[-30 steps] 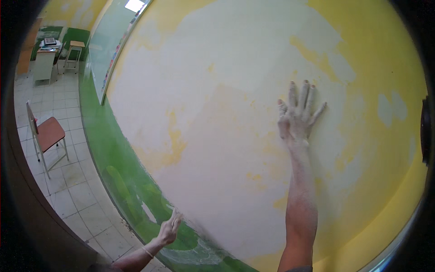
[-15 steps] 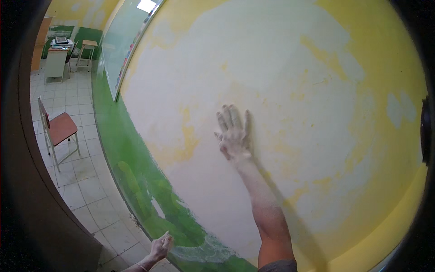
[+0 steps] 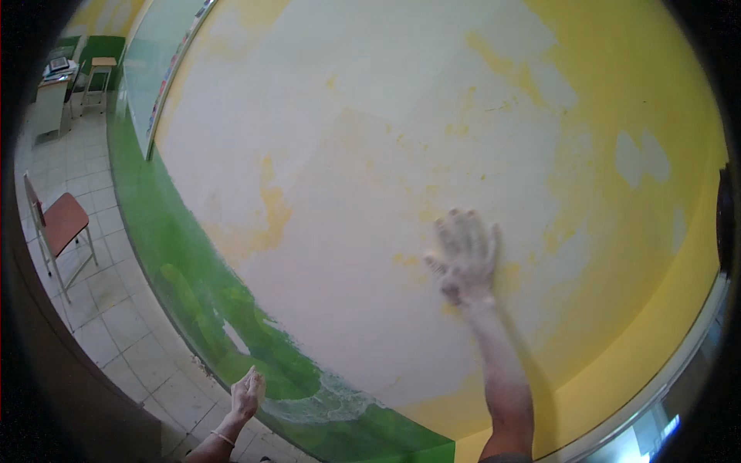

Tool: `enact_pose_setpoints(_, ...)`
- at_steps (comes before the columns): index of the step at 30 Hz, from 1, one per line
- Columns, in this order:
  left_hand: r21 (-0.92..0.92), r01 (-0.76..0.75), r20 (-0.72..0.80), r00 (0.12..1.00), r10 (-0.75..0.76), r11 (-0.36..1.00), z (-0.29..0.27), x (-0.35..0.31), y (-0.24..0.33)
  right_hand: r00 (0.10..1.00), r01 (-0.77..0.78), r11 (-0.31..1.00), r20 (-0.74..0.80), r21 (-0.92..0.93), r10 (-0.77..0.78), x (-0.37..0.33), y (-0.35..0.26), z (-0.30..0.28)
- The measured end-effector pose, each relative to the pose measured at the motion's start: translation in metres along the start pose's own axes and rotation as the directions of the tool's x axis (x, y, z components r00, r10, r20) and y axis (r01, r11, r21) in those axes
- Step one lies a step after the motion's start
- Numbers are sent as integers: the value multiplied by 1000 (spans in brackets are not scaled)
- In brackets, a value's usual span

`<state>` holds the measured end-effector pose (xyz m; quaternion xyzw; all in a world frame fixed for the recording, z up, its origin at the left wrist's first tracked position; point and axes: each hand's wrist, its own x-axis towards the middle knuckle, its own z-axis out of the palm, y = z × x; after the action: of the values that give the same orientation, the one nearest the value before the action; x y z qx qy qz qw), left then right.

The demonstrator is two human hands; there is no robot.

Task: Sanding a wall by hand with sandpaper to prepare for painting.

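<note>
The left hand (image 3: 247, 392) is seen edge-on near the green band (image 3: 340, 397), fingers together; how far its grip is open cannot be told. The right hand (image 3: 467, 258), blurred, has its grip fully open, fingers spread flat against the one white-patched yellow wall (image 3: 347, 285), which fills the middle and right. Counted leftmost first: one surface (image 3: 51, 112), one red-seated chair (image 3: 65, 222), one stool (image 3: 103, 62), one glossy board (image 3: 158, 58).
</note>
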<state>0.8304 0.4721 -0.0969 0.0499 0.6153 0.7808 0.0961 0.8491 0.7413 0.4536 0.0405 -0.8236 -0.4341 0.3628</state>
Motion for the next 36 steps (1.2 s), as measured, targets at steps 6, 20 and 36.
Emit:
enact_pose_setpoints(6, 52, 42, 42, 998, -44, 998, 7, -18, 22, 959, -208, 960, -230, -187, 163, 72, 106, -49)
enact_pose_setpoints(20, 14, 50, 11, 999, -50, 999, -8, -20, 10, 918, -304, 925, -331, -228, 220, 179, 54, -22)
enact_pose_setpoints(36, 121, 60, 112, 991, -74, 991, -13, -37, -4, 992, -100, 992, -87, -79, 93, 149, -38, -4)
